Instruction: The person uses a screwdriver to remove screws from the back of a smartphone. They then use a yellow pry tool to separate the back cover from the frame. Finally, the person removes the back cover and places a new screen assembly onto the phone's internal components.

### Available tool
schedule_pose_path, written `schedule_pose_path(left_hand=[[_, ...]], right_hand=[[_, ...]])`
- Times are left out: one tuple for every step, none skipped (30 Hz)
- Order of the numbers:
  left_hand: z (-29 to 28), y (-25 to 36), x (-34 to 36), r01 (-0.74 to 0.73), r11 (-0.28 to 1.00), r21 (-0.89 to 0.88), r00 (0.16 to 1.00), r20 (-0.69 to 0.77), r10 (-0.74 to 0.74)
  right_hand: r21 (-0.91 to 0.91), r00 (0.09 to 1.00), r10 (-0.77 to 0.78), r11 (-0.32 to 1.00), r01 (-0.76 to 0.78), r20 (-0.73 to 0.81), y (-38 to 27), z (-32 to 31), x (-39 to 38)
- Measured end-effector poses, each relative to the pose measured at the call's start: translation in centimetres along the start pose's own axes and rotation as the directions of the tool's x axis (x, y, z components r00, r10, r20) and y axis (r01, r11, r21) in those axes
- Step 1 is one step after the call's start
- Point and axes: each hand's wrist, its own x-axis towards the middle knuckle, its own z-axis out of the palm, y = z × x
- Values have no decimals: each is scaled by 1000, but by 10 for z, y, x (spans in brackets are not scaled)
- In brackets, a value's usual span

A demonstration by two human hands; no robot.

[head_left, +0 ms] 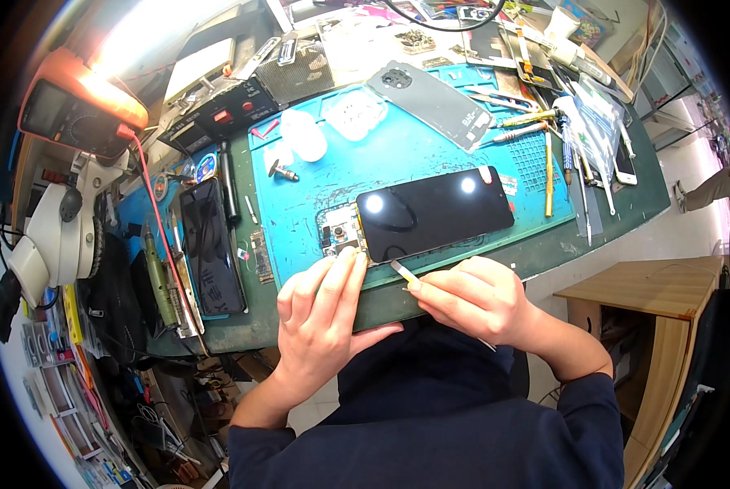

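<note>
A black phone screen (438, 213) lies face up and slightly tilted on the blue work mat (300, 208). At its left end an opened phone body (338, 226) shows its circuit board and camera part. My left hand (320, 306) has its fingers stretched out, the tips resting at the lower left corner of the screen and the phone body. Its thumb points away to the right. My right hand (475, 301) pinches a thin flat pry blade (402, 270), whose tip meets the near edge of the screen. Part of its handle is hidden by the fingers.
Above the screen lies a grey phone back cover (430, 104). Left of the mat are another dark phone (211, 244) and an orange multimeter (80, 110). Tweezers (503, 99) and screwdrivers (528, 132) crowd the right. A wooden cabinet (638, 281) stands beside the bench.
</note>
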Motion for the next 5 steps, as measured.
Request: schedule_pose_path(left_hand=[[-1, 0, 0, 4, 1000, -3, 1000, 4, -4], [-1, 0, 0, 8, 1000, -6, 1000, 8, -8], [-1, 0, 0, 8, 1000, -13, 1000, 6, -8], [0, 0, -1, 7, 1000, -19, 1000, 4, -7], [1, -1, -2, 6, 1000, -25, 1000, 2, -6]], right_hand=[[-1, 1000, 0, 1000, 0, 2, 0, 0, 0], [4, 1000, 2, 1000, -2, 7, 0, -1, 1], [9, 1000, 3, 1000, -3, 12, 0, -1, 1], [13, 1000, 5, 1000, -5, 16, 0, -2, 1], [13, 1000, 4, 1000, -5, 15, 0, -2, 1]])
